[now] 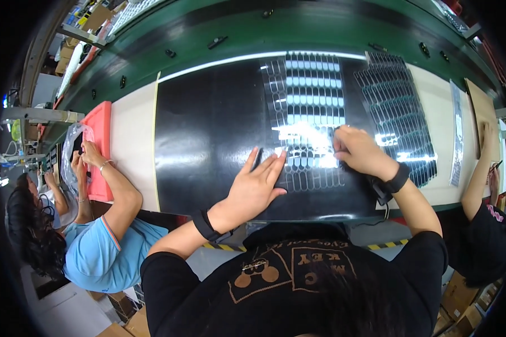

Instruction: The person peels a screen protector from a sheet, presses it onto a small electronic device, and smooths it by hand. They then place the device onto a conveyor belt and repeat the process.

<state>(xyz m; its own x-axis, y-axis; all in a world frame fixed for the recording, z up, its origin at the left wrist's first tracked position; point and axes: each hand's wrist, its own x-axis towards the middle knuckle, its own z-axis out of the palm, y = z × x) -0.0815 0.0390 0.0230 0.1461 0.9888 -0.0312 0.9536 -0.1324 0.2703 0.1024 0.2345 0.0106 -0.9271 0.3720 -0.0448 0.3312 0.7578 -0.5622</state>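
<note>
A clear sheet with rows of pale rounded stickers (315, 92) lies on a black mat (208, 112) in front of me. Glare washes out its middle. My left hand (256, 182) rests with spread fingers at the sheet's lower left edge. A thin dark piece (257, 158) shows between two of its fingers; whether it is held or just lies there I cannot tell. At the sheet's right edge my right hand (365, 151) has its fingers curled together in a pinch. What they hold, if anything, is hidden. Several similar sheets with dark outlines (399, 106) overlap farther right.
Beyond the mat runs a green conveyor belt (298, 28) with several small black parts on it. To the left, a co-worker in a blue shirt (104, 253) works at a red foam tray (100, 151). A co-worker's arm (478, 174) reaches a brown board (480, 112) at the right.
</note>
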